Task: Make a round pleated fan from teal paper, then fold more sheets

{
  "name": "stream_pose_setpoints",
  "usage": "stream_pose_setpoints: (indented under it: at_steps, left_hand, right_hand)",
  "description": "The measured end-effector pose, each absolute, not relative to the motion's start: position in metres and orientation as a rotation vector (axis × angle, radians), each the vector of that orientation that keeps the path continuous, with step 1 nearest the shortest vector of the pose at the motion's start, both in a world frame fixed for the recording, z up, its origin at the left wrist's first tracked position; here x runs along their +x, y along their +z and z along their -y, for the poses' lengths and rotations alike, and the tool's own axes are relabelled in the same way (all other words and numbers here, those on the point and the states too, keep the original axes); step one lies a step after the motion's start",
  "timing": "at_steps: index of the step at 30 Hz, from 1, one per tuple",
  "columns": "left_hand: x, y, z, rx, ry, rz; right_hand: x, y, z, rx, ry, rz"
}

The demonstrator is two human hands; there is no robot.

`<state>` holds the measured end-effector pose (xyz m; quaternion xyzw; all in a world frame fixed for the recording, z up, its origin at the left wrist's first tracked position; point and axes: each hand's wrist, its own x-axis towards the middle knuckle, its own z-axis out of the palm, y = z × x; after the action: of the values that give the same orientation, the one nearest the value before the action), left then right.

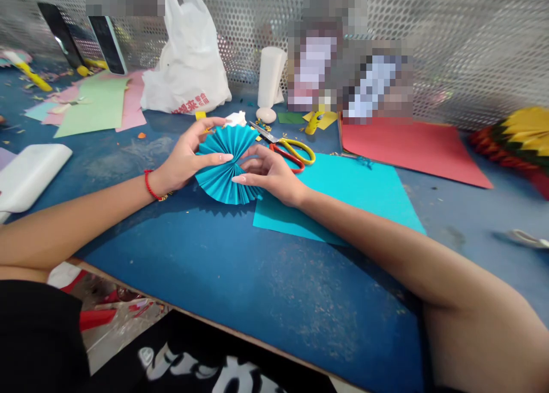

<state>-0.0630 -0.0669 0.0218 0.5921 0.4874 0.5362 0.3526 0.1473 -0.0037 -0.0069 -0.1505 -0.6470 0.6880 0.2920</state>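
Over the scuffed blue desk (206, 261), the left hand (187, 154) is gripping the left folds of a round, pleated paper rosette (221, 180), the right hand (277, 177) holding its right side. Flat turquoise paper (364, 187) is lying right of the rosette, metal scissors (277, 139) just behind its right side, and farther behind it, a thin white plastic bag (189, 55) is bulging, its contents hidden
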Motion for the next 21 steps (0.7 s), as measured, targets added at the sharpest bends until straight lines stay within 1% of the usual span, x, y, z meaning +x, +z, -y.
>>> stream_pose_setpoints:
  at_steps: [2, 5, 13, 16, 21]
  left_hand:
    - [-0.065, 0.022, 0.067, 1.693, 1.301, -1.321]
    - [-0.065, 0.023, 0.068, 1.799, 1.304, -1.358]
    - [-0.064, 0.015, 0.064, 1.641, 1.435, -1.33]
    - [-0.067, 0.014, 0.059, 1.593, 1.481, -1.328]
    - [-0.07, 0.015, 0.057, 1.453, 1.481, -1.33]
  right_hand:
    - [0.147, -0.008, 0.003, -0.412, 1.85, 1.748]
    - [0.147, -0.01, 0.002, -0.43, 1.83, 1.78]
    - [0.148, -0.013, 0.0, -0.549, 1.694, 1.697]
    - [0.148, -0.015, -0.003, -0.606, 1.583, 1.643]
    - [0.149, -0.016, -0.006, -0.642, 1.464, 1.55]
